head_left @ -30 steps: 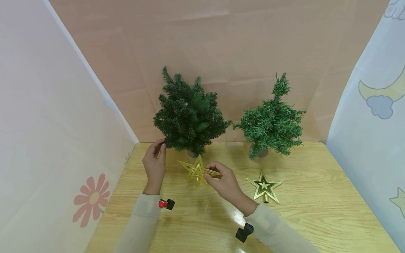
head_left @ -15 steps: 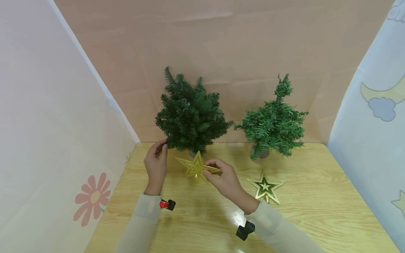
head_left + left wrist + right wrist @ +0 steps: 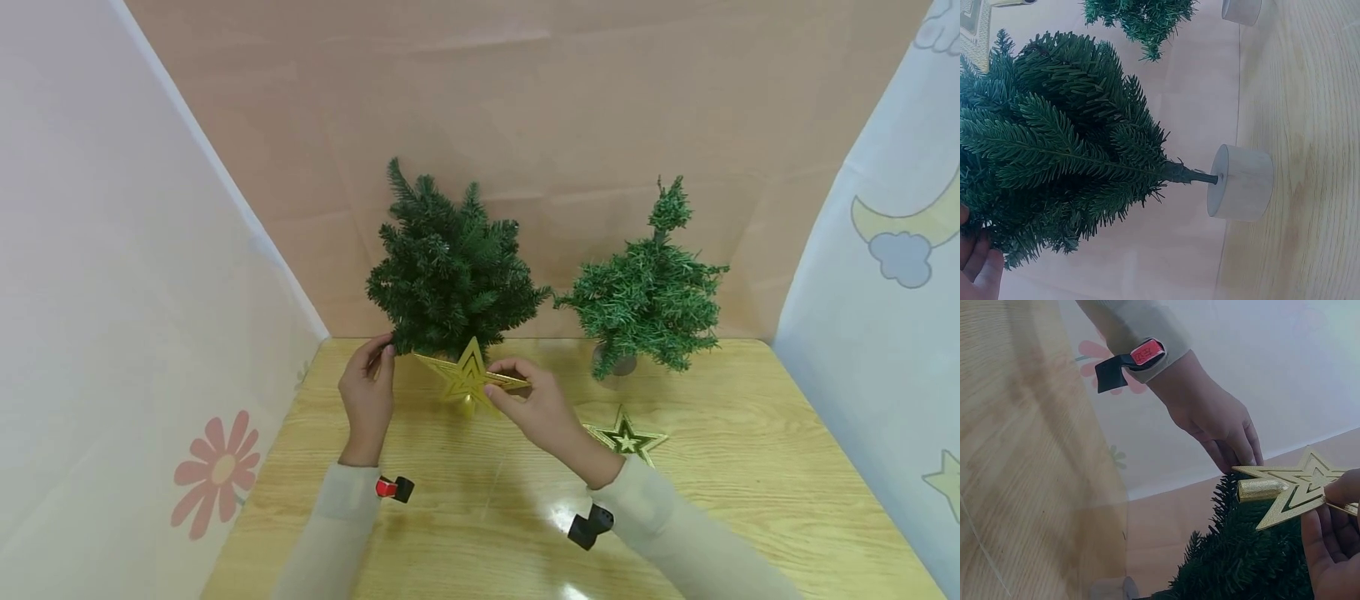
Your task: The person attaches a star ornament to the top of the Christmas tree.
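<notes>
My right hand pinches a gold star tree topper by one point, thumb on its front. The star is held up in front of the dark green artificial Christmas tree, its hollow tube pointing down toward me in the head view. At the tree's left side, my left hand pinches a low branch tip between thumb and fingers. In the left wrist view only its fingertips show among the needles. The tree stands on a round pale base.
A smaller, lighter green tree stands to the right at the back. A second gold star topper lies on the wooden table, partly covered by my right forearm. A pinkish backdrop rises behind, with patterned cloths on both sides.
My right hand has carried the gold star away from me, toward the foot of the dark tree. My left hand keeps its place at the branch.
</notes>
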`<state>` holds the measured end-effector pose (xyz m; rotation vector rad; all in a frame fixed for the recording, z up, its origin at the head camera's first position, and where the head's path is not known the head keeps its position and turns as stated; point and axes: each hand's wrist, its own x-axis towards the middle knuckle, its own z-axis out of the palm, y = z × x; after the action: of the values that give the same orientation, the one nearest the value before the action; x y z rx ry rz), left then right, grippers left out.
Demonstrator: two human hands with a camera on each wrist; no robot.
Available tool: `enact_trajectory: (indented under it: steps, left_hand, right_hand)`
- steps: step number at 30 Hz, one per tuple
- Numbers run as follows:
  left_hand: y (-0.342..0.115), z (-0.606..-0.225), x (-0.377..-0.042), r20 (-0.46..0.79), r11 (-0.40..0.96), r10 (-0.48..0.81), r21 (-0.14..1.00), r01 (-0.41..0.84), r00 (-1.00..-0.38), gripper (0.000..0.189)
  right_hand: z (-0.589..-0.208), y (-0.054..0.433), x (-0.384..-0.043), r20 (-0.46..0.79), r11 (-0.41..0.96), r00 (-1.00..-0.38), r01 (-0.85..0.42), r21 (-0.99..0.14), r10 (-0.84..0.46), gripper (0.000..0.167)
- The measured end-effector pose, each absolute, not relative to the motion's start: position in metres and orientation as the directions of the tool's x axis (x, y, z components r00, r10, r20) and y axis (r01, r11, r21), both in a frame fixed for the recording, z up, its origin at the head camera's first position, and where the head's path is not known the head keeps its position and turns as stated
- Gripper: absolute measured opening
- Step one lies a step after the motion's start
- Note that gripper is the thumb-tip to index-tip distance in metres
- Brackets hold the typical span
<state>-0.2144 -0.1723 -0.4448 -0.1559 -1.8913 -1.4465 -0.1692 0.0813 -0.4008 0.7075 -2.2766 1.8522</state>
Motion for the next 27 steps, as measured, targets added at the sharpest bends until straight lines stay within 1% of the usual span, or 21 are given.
enact_trajectory:
  steps: [11,19,23,27]
  left_hand:
    - [-0.176,-0.449,-0.217,0.612,0.348,-0.308,0.785,0.513,-0.728,0.02]
    - [-0.175,-0.449,-0.218,0.623,0.391,-0.307,0.772,0.501,-0.72,0.021]
    - [-0.169,-0.432,-0.206,0.618,0.394,-0.295,0.773,0.496,-0.729,0.02]
    - [-0.163,-0.418,-0.197,0.617,0.401,-0.287,0.772,0.493,-0.733,0.02]
  right_hand:
    - [-0.383,0.085,-0.178,0.391,0.096,-0.87,-0.435,-0.895,-0.3,0.022]
    - [-0.362,0.096,-0.183,0.385,0.177,-0.864,-0.456,-0.872,-0.326,0.023]
    - [-0.352,0.1,-0.185,0.386,0.219,-0.858,-0.47,-0.855,-0.338,0.024]
    - [-0.343,0.104,-0.188,0.403,0.236,-0.846,-0.496,-0.836,-0.35,0.021]
